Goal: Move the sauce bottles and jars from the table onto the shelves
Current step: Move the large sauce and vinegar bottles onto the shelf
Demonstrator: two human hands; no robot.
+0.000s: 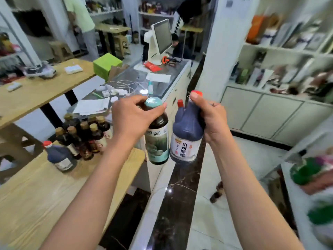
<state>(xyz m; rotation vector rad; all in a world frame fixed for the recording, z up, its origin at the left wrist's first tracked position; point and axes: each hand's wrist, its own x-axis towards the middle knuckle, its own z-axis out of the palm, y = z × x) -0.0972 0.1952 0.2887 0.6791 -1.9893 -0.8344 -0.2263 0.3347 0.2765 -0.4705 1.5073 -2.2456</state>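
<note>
My left hand (131,118) grips a tall dark sauce bottle (158,141) by its neck, just under its teal cap; the label is green and white. My right hand (210,120) holds a dark vinegar jug (185,139) with a red cap and white label by its handle. Both hang in the air above the counter edge. On the wooden table (27,204) at lower left stand a cluster of several small dark bottles with gold caps (84,136) and another red-capped dark jug (60,156). White shelves (281,49) with blurred goods stand to the right.
A glass-topped counter (173,74) ahead carries a screen (162,37), papers, cables and a green box (107,64). A white pillar (221,42) stands right of it. A second wooden table (39,91) is at the left. People stand and sit at the back. Floor runs between counter and shelves.
</note>
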